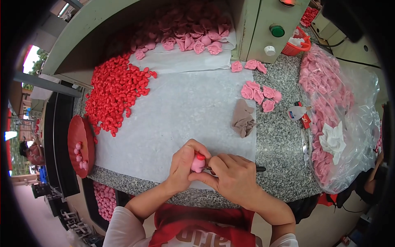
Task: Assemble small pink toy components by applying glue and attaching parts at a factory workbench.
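Note:
Near the front edge of the worktop, my left hand (181,164) is closed around a small pink toy figure (197,165) with a glossy red piece (200,157) on its top. My right hand (236,175) grips a thin tool with a black handle (260,168), whose end sticks out to the right of the fist. The tool's tip meets the toy's right side, mostly covered by my fingers, so its kind cannot be made out. White paper (164,119) lies beneath both hands on the speckled stone top.
Red pieces (115,90) are heaped at the left, beside a red dish (78,119) holding pink balls. Pink hollow parts (258,95) lie right of a brown cloth (243,118). A clear bag (362,136) of pink parts and a small bottle (296,113) are at the right.

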Demonstrator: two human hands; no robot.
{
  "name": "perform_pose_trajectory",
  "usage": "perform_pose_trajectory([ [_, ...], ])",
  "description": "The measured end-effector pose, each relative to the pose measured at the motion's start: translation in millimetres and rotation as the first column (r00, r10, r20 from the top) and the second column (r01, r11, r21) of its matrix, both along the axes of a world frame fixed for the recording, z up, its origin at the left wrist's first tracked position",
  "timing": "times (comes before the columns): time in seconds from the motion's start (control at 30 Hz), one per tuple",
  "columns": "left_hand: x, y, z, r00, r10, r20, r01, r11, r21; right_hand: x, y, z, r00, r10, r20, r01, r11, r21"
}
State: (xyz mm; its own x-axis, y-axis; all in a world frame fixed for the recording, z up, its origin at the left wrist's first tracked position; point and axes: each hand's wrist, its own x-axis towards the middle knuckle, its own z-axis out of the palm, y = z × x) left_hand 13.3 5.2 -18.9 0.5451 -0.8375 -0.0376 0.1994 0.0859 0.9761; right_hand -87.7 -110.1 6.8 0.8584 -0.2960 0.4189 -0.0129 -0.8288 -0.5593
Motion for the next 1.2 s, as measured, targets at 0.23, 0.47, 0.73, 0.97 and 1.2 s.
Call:
perform_pose_trajectory([
  [0.23, 1.1, -0.2, 3.2, 1.0, -0.011, 0.025, 0.012, 1.0, -0.026, -1.5, -0.3, 0.6, 1.0, -0.012, 0.026, 0.013, 1.0, -0.018],
  [0.47, 0.9, -1.2, 4.3, 0.998, -0.005, 0.07, 0.008, 0.999, -0.041, -2.4, -0.4, -0.6, 1.0, 0.007, 0.03, -0.005, 0.998, -0.062],
  [0.73, 5.1, 3.3, 1.4, 0.988, -0.028, 0.149, 0.035, 0.998, -0.045, -1.9, 0.4, 0.6, 1.0, 0.014, 0.026, -0.012, 0.998, -0.06],
  [0.97, 8.9, 3.5, 0.1, 0.981, -0.063, 0.183, 0.099, 0.976, -0.196, -3.0, 1.6, -1.5, 0.997, 0.052, 0.063, -0.047, 0.996, -0.077],
  [1.2, 10.8, 5.0, 0.8, 0.965, -0.079, 0.25, 0.125, 0.976, -0.176, -3.9, 2.6, -0.1, 0.998, 0.051, 0.03, -0.049, 0.996, -0.069],
])
